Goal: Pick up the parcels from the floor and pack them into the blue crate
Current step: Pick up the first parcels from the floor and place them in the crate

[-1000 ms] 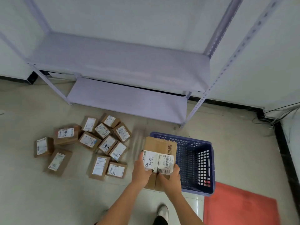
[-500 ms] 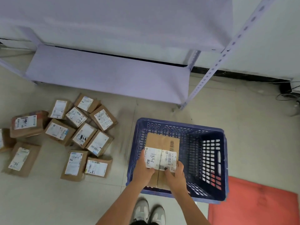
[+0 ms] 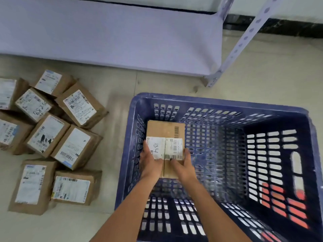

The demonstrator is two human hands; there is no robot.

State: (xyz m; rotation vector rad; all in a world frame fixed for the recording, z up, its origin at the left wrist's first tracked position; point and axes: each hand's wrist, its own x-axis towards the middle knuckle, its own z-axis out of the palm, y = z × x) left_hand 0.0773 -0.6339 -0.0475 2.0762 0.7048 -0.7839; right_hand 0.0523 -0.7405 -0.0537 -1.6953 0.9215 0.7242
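A brown cardboard parcel [image 3: 165,131] with a white label reading "134" is down inside the blue crate [image 3: 218,103], against its left wall. My left hand [image 3: 151,163] grips the parcel's near left corner and my right hand [image 3: 182,165] grips its near right corner. I cannot tell whether the parcel rests on the crate's floor. Apart from this parcel the crate holds nothing. Several more labelled brown parcels [image 3: 52,135] lie in a loose cluster on the floor to the crate's left.
A lilac metal shelf rack [image 3: 111,37] stands behind the crate, its slotted upright post [image 3: 239,44] just beyond the crate's far rim. A red mat [image 3: 283,203] shows through the crate's right wall slots. Pale floor tiles [image 3: 262,75] surround everything.
My hands have lowered the "134" parcel from above the crate's rim down into its left side. The camera has dropped closer, so crate and floor parcels look larger.
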